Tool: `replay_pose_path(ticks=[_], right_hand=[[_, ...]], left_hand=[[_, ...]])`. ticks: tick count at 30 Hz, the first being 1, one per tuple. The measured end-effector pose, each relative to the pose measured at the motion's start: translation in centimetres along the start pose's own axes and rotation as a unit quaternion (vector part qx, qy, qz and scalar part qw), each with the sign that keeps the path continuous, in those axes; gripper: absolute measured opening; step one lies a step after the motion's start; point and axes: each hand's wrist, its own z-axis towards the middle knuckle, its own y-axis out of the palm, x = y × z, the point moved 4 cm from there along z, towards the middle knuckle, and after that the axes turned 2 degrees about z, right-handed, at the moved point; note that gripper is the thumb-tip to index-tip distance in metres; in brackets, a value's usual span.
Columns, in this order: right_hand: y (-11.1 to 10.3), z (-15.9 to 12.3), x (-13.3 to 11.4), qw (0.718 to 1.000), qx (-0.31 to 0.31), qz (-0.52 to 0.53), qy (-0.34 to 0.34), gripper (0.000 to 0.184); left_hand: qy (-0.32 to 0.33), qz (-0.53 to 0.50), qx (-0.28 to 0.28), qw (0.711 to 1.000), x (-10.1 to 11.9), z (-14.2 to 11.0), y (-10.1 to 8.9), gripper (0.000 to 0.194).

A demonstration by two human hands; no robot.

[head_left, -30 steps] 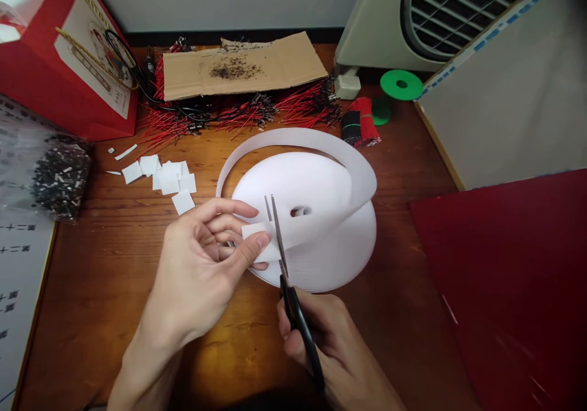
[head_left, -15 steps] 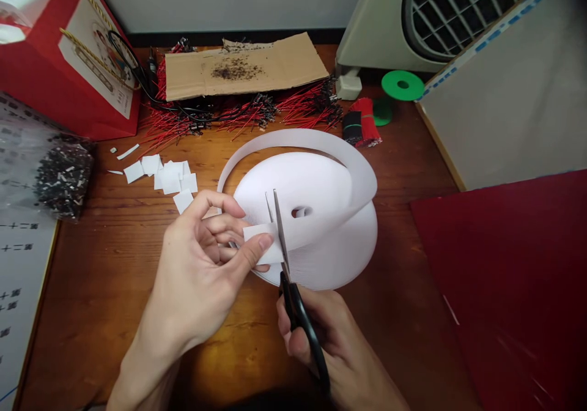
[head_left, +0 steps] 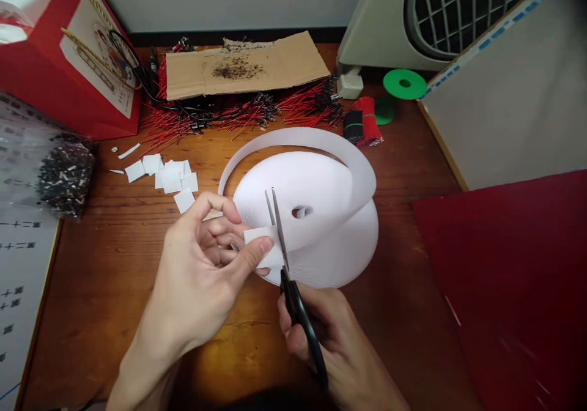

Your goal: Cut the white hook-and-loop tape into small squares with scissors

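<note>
White strip (head_left: 298,136), one: end in the left hand (head_left: 206,270), length passing right and looping up and back over a flat white roll (head_left: 293,172) with a small central hole.

Left fingers: thumb on top, strip end pinched against the fingers beneath; index finger bent and raised clear.

Scissors (head_left: 306,328), one pair, black-handled: in the right hand (head_left: 321,319), whose fingers are closed around the handles. Blades slightly parted, pointing away from the person, set across the strip just beside the left thumb.

White squares (head_left: 172,180), loose, partly overlapping: on the tabletop (head_left: 114,276), left of the roll, with a few narrow offcuts (head_left: 129,151) nearby.

Cardboard piece (head_left: 284,68), dark specks on top: behind the roll, lying over many red wires (head_left: 307,110).

Wire bundles, red (head_left: 370,120) and black (head_left: 353,126): side by side, near a green spool (head_left: 389,85).

Clear bag (head_left: 66,175) of small dark pieces: far left, below a red paper bag (head_left: 41,81) with gold cord handles.
</note>
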Motion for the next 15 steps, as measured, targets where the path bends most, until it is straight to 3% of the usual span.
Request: replay_pose_path(ticks=[4,10,15], right_hand=[[0.18,0.19,0.22,1.000,-0.006,0.008,0.018,0.075],[-0.15,-0.71,0.76,0.996,0.048,-0.038,0.058,0.084],[0.31,0.09,0.29,1.000,0.010,0.007,0.025,0.074]], left_hand=[[0.003,-0.003,-0.011,1.000,-0.46,0.32,-0.19,0.034],[-0.015,-0.003,-0.015,1.000,-0.30,-0.02,-0.02,0.031],[-0.021,-0.007,-0.005,1.000,-0.56,0.03,0.02,0.029]])
